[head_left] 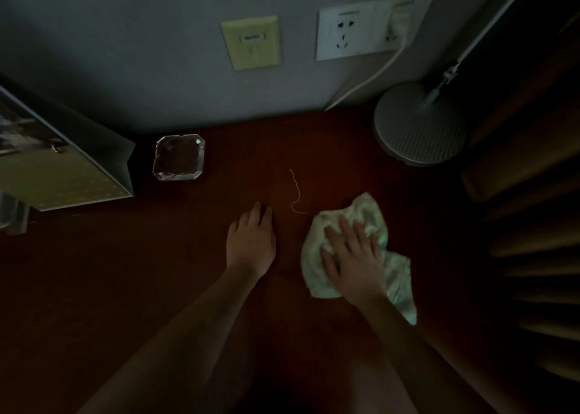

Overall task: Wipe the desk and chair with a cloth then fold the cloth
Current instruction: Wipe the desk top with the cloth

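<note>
The pale crumpled cloth [372,214] lies on the dark wooden desk [150,288], on the person's side of the round lamp base [419,124] and a little to its left, well apart from it. The right hand [354,256] rests on top of the cloth with fingers spread and straight. It presses the cloth flat to the wood rather than gripping it. The bunched cloth runs long from the end nearer the lamp base back toward the person, with a tail sticking out past the wrist. The left hand [251,241] lies flat on bare wood, farther left of the lamp base than the cloth, with its fingers relaxed and nothing under them. It looks to be only bracing. A loose pale thread [295,190] curls on the desk between the two hands and slightly nearer the lamp base than either. It sits just off the cloth's far-left corner, so the right hand is the one placed to sweep it up with a short push forward and left. A glass ashtray [179,157] stands far to the left of the lamp base, near the wall. Wiping seems under way on the desk, with the chair and the folding not yet done.
</note>
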A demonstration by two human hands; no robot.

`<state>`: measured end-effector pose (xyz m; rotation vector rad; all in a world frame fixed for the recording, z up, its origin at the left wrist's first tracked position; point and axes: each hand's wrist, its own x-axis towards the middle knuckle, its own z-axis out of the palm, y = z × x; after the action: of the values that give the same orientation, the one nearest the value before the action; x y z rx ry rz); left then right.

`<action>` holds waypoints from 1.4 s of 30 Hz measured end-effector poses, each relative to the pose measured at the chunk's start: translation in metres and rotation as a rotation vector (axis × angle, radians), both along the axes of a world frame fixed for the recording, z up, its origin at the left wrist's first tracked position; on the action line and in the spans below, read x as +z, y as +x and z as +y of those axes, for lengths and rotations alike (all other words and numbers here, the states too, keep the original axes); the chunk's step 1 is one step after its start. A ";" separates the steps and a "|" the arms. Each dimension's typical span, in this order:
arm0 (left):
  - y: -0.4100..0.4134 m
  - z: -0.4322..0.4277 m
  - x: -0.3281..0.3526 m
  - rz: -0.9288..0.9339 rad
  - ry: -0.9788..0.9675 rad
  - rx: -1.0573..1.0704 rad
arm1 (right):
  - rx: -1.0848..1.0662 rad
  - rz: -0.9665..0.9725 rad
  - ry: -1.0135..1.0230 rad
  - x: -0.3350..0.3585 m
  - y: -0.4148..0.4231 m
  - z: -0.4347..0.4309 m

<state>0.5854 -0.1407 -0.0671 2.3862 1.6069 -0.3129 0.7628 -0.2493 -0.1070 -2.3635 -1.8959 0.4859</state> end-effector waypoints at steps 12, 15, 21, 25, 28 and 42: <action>0.009 0.040 -0.011 -0.020 0.044 -0.052 | 0.167 -0.104 0.007 0.004 0.065 0.148; 0.013 0.053 -0.013 -0.025 0.067 -0.068 | 0.122 -0.111 0.025 0.002 0.067 0.185; 0.020 0.062 -0.012 -0.079 0.096 -0.065 | 0.007 -0.051 0.043 -0.001 0.071 0.206; 0.020 0.055 -0.006 -0.039 0.024 -0.049 | -0.047 -0.024 0.013 -0.001 0.070 0.178; 0.016 0.044 -0.003 -0.013 0.017 -0.058 | -0.060 -0.017 0.023 -0.002 0.074 0.128; -0.006 -0.026 0.014 0.045 -0.173 -0.017 | -0.731 -0.002 -0.044 0.003 0.076 -0.085</action>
<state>0.5796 -0.1666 -0.0536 2.2779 1.5124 -0.4909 0.8388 -0.3340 -0.1040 -2.8237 -0.8957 0.4422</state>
